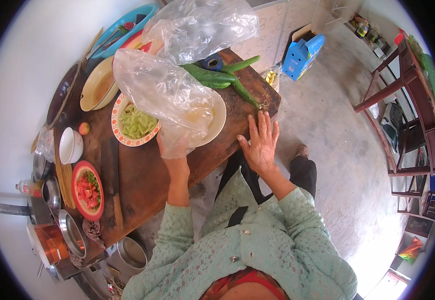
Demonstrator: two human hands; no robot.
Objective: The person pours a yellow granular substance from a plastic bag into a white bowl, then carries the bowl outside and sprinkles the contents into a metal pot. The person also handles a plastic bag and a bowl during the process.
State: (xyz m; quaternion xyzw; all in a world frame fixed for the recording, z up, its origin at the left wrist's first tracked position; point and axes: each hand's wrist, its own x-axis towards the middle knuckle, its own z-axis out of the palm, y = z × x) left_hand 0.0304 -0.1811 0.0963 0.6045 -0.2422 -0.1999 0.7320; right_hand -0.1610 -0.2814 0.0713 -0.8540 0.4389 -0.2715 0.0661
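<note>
Head view: a clear plastic bag [165, 95] lifted over the wooden worktop [147, 170].
The left hand [173, 161] is closed on the bag's lower end, so the bag rises up and away from it, over a cream bowl [216, 125] and a bowl of chopped greens [135, 123]. The right hand [261, 142] lies flat and open, holding nothing, on the worktop's near-right edge. Cucumbers [212, 76] lie beyond it, long axes running left to right.

Dark wooden worktop [147, 175] bearing a patterned bowl of chopped greens [135, 122], a red plate of diced tomato [88, 190], a white cup [70, 145], cucumbers [210, 76] and a knife [111, 175].
</note>
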